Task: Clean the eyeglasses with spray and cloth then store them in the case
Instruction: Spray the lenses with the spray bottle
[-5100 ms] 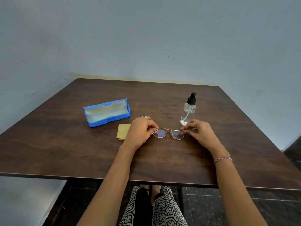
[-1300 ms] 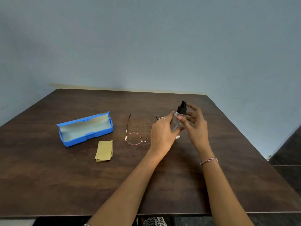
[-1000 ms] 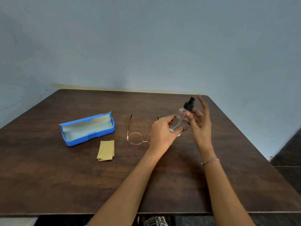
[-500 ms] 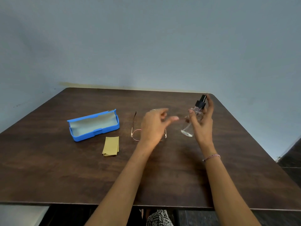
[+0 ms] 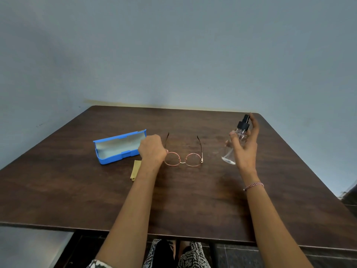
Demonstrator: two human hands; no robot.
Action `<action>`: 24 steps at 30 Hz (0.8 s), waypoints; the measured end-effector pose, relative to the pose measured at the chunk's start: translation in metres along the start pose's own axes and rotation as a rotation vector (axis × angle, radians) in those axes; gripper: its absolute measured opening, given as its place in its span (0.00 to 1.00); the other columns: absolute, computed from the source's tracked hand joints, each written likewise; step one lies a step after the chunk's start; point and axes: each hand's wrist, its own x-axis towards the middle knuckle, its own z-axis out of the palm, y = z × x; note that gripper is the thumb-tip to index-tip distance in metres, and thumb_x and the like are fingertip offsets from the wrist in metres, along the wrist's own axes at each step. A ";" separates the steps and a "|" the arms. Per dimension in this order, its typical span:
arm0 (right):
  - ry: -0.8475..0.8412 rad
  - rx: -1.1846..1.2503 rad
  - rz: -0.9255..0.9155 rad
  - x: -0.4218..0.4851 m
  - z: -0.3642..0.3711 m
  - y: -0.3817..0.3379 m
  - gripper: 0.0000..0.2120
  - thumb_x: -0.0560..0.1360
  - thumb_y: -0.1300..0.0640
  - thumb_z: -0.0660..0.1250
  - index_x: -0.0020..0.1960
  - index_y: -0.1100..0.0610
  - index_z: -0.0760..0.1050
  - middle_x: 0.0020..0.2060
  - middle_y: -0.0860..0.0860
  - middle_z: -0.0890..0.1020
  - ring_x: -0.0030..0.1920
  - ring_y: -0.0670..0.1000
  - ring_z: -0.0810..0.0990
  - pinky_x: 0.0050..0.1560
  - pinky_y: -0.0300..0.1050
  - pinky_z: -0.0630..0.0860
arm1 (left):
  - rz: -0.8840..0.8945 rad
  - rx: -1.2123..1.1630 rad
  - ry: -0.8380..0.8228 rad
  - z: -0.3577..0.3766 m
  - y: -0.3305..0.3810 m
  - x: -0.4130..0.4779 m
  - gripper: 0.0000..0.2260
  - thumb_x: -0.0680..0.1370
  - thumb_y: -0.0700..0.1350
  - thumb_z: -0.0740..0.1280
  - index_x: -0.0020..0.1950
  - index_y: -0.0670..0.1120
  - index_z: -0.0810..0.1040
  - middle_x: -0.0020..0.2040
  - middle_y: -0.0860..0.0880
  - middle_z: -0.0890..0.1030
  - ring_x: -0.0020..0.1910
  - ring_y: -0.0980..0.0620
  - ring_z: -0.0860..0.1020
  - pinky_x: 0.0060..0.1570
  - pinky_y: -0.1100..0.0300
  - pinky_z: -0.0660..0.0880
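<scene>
Round, thin-rimmed eyeglasses (image 5: pixel 182 158) lie on the dark wooden table (image 5: pixel 183 200) with both temples unfolded, pointing away from me. My left hand (image 5: pixel 152 148) is closed at the left hinge of the frame, fingertips touching it. My right hand (image 5: pixel 245 149) holds a clear spray bottle (image 5: pixel 234 146) with a black pump top, raised above the table to the right of the glasses, its top tilted right, index finger by the nozzle. An open blue case (image 5: pixel 117 147) lies left of my left hand. A folded yellow cloth (image 5: pixel 134 170) lies partly under my left forearm.
A plain grey-blue wall rises right behind the table's far edge. The near table edge runs across the bottom, with my patterned trousers and dark floor tiles below it.
My left hand let go of the bottle and moved left to the glasses' left hinge. My right hand took the bottle alone and carried it right and upward.
</scene>
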 end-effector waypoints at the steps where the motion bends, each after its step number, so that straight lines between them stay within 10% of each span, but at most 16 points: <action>1: -0.002 -0.005 0.001 0.000 0.000 0.000 0.30 0.77 0.65 0.63 0.73 0.46 0.57 0.46 0.45 0.76 0.37 0.43 0.77 0.44 0.49 0.81 | -0.011 -0.016 -0.028 0.002 -0.001 0.001 0.16 0.72 0.52 0.72 0.51 0.42 0.79 0.47 0.45 0.82 0.49 0.47 0.79 0.39 0.56 0.72; 8: -0.012 -0.016 -0.005 -0.001 0.001 -0.003 0.29 0.77 0.65 0.63 0.71 0.45 0.58 0.44 0.45 0.76 0.36 0.42 0.76 0.45 0.50 0.81 | -0.077 -0.246 -0.158 0.005 0.000 0.003 0.08 0.72 0.45 0.73 0.45 0.41 0.79 0.26 0.48 0.79 0.24 0.56 0.77 0.33 0.61 0.75; 21: -0.092 0.044 -0.012 -0.002 0.000 -0.004 0.31 0.75 0.64 0.67 0.70 0.43 0.60 0.52 0.60 0.75 0.39 0.51 0.77 0.41 0.47 0.79 | -0.079 -0.892 -0.283 0.014 0.018 0.012 0.04 0.72 0.38 0.72 0.44 0.39 0.80 0.37 0.43 0.82 0.36 0.50 0.82 0.40 0.57 0.81; 24: -0.117 0.055 0.009 -0.004 0.001 -0.007 0.32 0.75 0.65 0.67 0.70 0.41 0.60 0.49 0.46 0.81 0.33 0.55 0.77 0.40 0.49 0.80 | 0.006 -0.993 -0.175 0.019 0.027 0.013 0.06 0.72 0.39 0.72 0.48 0.40 0.81 0.38 0.46 0.82 0.37 0.51 0.83 0.42 0.57 0.81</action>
